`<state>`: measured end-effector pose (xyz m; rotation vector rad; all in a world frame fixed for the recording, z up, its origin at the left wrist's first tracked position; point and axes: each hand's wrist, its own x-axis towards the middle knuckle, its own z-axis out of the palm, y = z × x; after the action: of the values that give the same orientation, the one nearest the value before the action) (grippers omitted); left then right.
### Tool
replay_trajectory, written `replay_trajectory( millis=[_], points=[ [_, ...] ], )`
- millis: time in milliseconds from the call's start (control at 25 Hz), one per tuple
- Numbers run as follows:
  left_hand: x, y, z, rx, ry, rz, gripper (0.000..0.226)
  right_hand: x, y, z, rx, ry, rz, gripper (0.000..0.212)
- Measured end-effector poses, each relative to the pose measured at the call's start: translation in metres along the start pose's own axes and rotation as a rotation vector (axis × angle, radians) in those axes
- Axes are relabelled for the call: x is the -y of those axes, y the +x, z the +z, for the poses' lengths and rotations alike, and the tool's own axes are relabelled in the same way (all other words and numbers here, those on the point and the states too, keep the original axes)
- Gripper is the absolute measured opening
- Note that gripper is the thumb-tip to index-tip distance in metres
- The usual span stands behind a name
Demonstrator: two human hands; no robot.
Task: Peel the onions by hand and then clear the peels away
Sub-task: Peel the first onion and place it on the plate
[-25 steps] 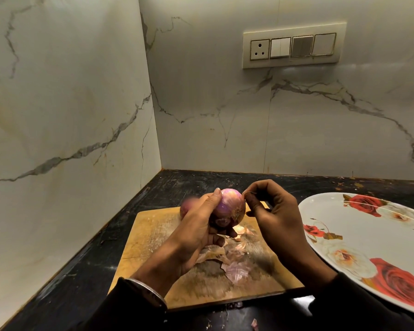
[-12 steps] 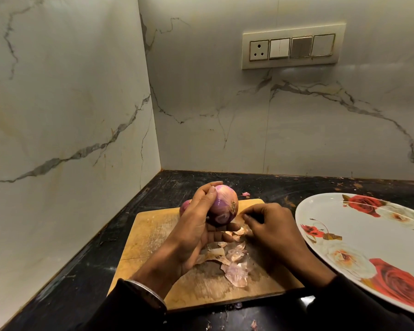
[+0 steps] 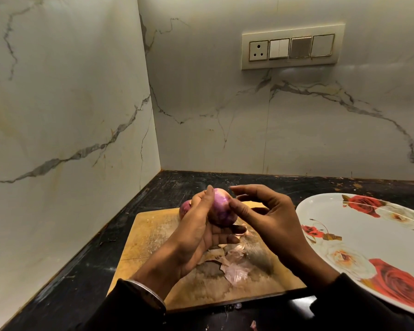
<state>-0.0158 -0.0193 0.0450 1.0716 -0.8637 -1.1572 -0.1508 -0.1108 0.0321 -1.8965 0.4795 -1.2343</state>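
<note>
My left hand [image 3: 196, 232] grips a purple onion [image 3: 221, 209] and holds it up over the wooden cutting board [image 3: 153, 237]. My right hand [image 3: 268, 218] is beside the onion on its right, thumb touching the onion's side, fingers curved above it. A second onion [image 3: 185, 208] lies on the board behind my left hand, mostly hidden. Loose papery peels [image 3: 234, 268] lie on the board under my hands.
A large oval white plate with red roses [image 3: 359, 237] sits on the dark counter to the right of the board. Marble walls close off the left and the back, forming a corner. Small peel scraps [image 3: 252, 324] lie on the counter in front of the board.
My right hand dropped to the board near the peels, then rose back to the onion's right side. The onion has turned a little in my left hand.
</note>
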Motion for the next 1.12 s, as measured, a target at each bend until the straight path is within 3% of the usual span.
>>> replay_trajectory(
  millis=[160,280,680,920,1120],
  points=[
    [0.0018,0.0012,0.0002,-0.019,-0.091,0.029,0.034,-0.0017,0.0004,-0.0009,-0.009,-0.013,-0.004,0.029],
    [0.0017,0.0012,0.0007,-0.021,-0.086,0.038,0.037,0.0005,-0.0008,-0.0010,-0.041,-0.003,-0.053,0.019],
    [0.0064,0.0019,0.0033,-0.030,-0.082,0.041,0.041,-0.0033,-0.0042,0.0026,-0.128,-0.222,-0.201,0.015],
    [0.0062,0.0019,0.0050,-0.028,-0.097,0.034,0.042,-0.0040,-0.0049,0.0038,-0.193,-0.267,-0.221,0.011],
    [0.0050,0.0025,0.0022,-0.010,-0.150,0.009,0.045,-0.0047,-0.0045,0.0039,-0.250,-0.139,-0.124,0.008]
  ],
)
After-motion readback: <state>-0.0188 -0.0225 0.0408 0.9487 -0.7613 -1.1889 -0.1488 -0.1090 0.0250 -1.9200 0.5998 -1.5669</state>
